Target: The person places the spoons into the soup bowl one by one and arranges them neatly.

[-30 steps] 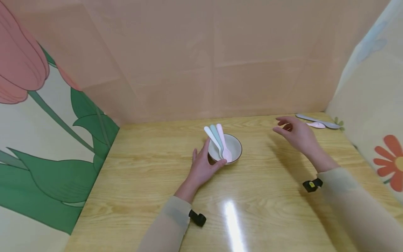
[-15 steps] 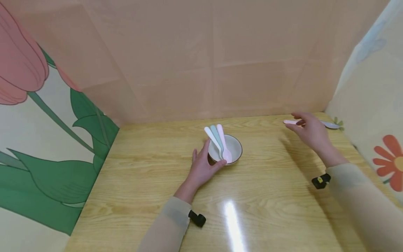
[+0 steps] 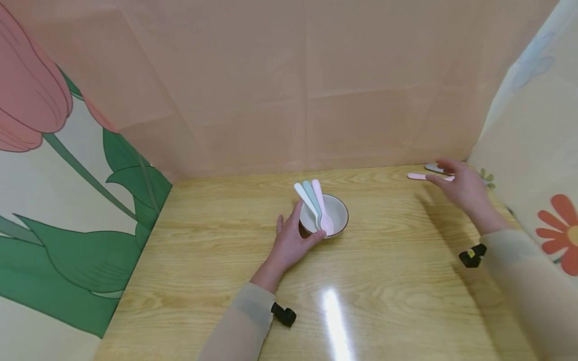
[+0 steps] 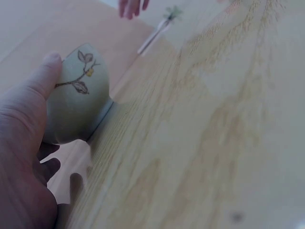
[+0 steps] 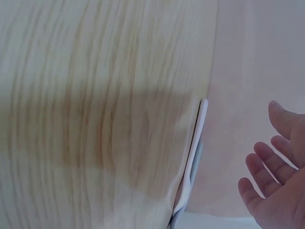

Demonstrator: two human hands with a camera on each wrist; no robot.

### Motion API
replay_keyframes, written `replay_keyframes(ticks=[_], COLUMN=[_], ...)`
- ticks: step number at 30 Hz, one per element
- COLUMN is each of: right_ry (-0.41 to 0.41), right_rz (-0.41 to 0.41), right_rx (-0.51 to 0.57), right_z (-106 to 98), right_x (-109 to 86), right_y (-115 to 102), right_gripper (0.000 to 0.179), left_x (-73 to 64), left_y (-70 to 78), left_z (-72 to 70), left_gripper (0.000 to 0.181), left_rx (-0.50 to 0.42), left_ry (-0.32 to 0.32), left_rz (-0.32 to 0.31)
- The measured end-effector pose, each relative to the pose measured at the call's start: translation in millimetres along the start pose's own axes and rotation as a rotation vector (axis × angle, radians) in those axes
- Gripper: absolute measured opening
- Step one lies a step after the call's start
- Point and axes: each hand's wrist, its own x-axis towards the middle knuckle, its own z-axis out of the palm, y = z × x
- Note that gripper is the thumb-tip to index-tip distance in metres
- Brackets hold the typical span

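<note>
The left hand [image 3: 289, 244] gripped the sprig-patterned bowl [image 4: 76, 107], apparently steadying the three spoons [image 3: 321, 206] leaning beyond its thumb; the right hand [image 3: 467, 190], loose-fingered, holding nothing, hovered near a pink spoon [image 3: 417, 176].

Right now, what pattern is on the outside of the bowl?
The bowl shows a brown leafy branch with a yellow spot, best in the left wrist view.
</note>
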Motion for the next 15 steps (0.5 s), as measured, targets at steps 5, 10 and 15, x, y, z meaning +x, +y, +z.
replay_keyframes(ticks=[5,10,15], right_ry=[-0.024,-0.046,-0.055], right_rz=[0.039,0.073,0.082], right_rx=[0.015,-0.024,-0.037], right_z=[-7,-14,-17], right_x=[7.0,8.8,8.8], right_y=[13,28,39], right_gripper=[0.069,0.068,0.069], left_x=[-0.1,-0.5,0.1], left_y=[0.5,0.0,-0.6], left_z=[-0.5,-0.1,-0.7], left_gripper=[0.107,0.108,0.109], left_rx=[-0.008,-0.01,-0.002], left_ry=[0.004,0.003,-0.002], left_rz=[0.0,-0.002,-0.004])
